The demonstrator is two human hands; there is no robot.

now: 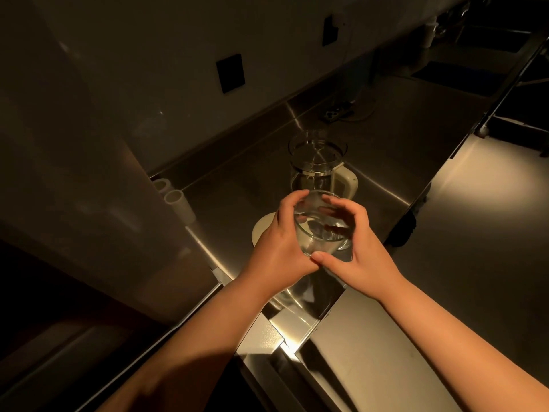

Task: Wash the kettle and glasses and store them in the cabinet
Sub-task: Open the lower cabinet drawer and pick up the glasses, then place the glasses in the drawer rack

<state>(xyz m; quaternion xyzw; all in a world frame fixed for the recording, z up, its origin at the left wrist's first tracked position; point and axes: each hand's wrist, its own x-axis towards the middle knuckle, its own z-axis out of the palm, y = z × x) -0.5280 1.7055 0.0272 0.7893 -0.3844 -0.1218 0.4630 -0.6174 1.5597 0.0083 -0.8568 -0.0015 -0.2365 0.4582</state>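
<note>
Both hands, left hand (279, 251) and right hand (356, 257), are cupping a glass (319, 230), fingers (332, 200) curled round it; washing is probably pending, so carrying it to water comes next.

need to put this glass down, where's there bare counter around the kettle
Both hands, left and right, hold the glass over the steel counter. Bare patches: right of the kettle toward the counter's front edge, and behind it, short of the cable by the wall. Crowded: below the glass, where a cream disc lies, and the left corner by two white tubes.
</note>
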